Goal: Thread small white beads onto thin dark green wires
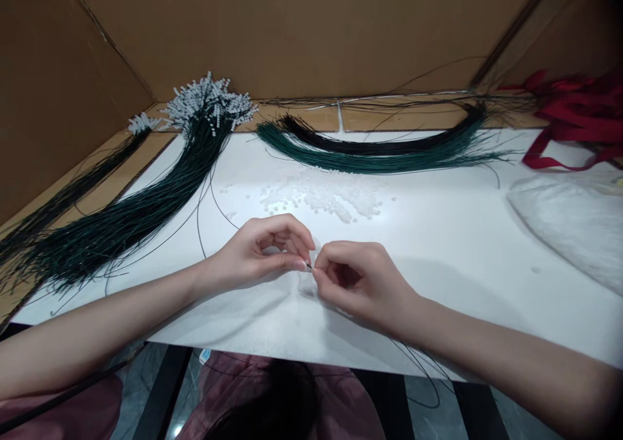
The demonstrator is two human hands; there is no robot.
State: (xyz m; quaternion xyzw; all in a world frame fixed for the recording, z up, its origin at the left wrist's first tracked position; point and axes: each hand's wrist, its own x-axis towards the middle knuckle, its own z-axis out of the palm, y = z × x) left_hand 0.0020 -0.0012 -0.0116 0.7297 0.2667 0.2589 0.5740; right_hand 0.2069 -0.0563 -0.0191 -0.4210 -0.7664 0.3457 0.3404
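My left hand (265, 252) and my right hand (357, 278) meet fingertip to fingertip over the white table (438, 245). Both are closed in a pinch. Between the tips shows a short piece of thin dark wire (309, 267); a tiny bead may be there but I cannot make it out. A thin dark wire (418, 362) trails from under my right wrist over the table's front edge. Just beyond my hands lies a scatter of small clear beads (326, 196).
A large bundle of dark green wires tipped with white beads (146, 200) fans out at left, with a smaller bundle (63, 196) further left. Bare green and black wires (379, 154) curve across the back. Red ribbon (574, 115) and a clear plastic bag (569, 222) lie at right. Cardboard walls (292, 31) enclose the table.
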